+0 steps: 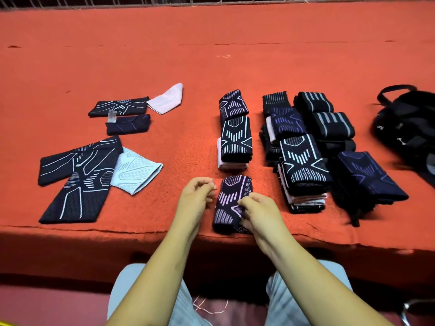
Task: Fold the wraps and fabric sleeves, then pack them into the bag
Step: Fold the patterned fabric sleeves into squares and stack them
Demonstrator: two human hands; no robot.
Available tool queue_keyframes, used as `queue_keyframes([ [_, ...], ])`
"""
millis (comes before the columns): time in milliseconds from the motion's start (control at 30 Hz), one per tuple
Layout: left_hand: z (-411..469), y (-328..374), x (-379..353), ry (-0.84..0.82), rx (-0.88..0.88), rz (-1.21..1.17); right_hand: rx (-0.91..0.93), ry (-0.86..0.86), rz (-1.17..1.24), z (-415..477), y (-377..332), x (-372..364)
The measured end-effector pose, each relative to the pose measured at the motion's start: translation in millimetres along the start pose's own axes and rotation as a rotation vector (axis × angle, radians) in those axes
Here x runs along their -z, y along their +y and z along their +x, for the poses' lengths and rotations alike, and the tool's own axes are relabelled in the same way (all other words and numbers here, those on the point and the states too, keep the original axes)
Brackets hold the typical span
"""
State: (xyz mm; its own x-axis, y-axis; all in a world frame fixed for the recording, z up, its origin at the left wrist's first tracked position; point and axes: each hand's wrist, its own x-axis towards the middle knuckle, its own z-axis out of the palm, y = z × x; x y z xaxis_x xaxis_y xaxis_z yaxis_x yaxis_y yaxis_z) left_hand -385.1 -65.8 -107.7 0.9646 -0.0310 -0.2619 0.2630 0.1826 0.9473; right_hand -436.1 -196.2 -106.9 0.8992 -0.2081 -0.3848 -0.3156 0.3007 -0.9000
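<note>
On sleeve [233, 184] — right hand [259, 210] (pinching).

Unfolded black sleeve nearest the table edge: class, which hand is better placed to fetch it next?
Probably left. The left hand holds nothing and lies nearer the unfolded sleeve; the right hand grips the folded sleeve.

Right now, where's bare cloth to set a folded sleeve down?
Free: the strip between the unfolded sleeves and the middle stacks, and the far band behind every pile. Crowded: the right stacks beside the bag; the near edge holds the folded sleeve.
</note>
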Motion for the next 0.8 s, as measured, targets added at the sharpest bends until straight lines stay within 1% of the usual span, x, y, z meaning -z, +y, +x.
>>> queue_keyframes([
  [67, 0.0, -3.0, -3.0, 0.036, 0.022, 0.067, -0.002, 0.012, 0.032, 1.0, -2.9, 2.2],
  [233, -8.8, 0.5, -11.8, -0.110, 0.135, 0.022, -0.033, -0.027, 0.151, -0.9, -10.0, 6.3],
  [333, -14.9, 1.6, -15.5, -0.123, 0.189, -0.159, 0.016, -0.116, 0.153, -2.7, -12.3, 12.0],
  [400, -21.8, 4.6, -19.2, -0.131, 0.206, -0.304, 0.112, -0.094, 0.058, -3.7, -12.4, 14.2],
  [500, -30.7, 10.1, -25.9, -0.162, 0.130, -0.437, 0.270, -0.021, -0.114, -6.4, -14.6, 16.1],
  [600, -37.3, 17.2, -33.7, -0.156, 0.024, -0.449, 0.422, 0.085, -0.327, -9.5, -21.0, 16.4],
  [700, -41.0, 29.4, -40.6, -0.119, -0.087, -0.432, 0.622, 0.215, -0.558, -16.7, -31.6, 16.5],
  [733, -41.2, 33.4, -43.1, -0.110, -0.117, -0.422, 0.664, 0.228, -0.574, -19.5, -36.1, 17.6],
  [800, -40.5, 42.7, -51.1, -0.099, -0.154, -0.399, 0.685, 0.199, -0.560, -25.0, -49.1, 20.1],
])
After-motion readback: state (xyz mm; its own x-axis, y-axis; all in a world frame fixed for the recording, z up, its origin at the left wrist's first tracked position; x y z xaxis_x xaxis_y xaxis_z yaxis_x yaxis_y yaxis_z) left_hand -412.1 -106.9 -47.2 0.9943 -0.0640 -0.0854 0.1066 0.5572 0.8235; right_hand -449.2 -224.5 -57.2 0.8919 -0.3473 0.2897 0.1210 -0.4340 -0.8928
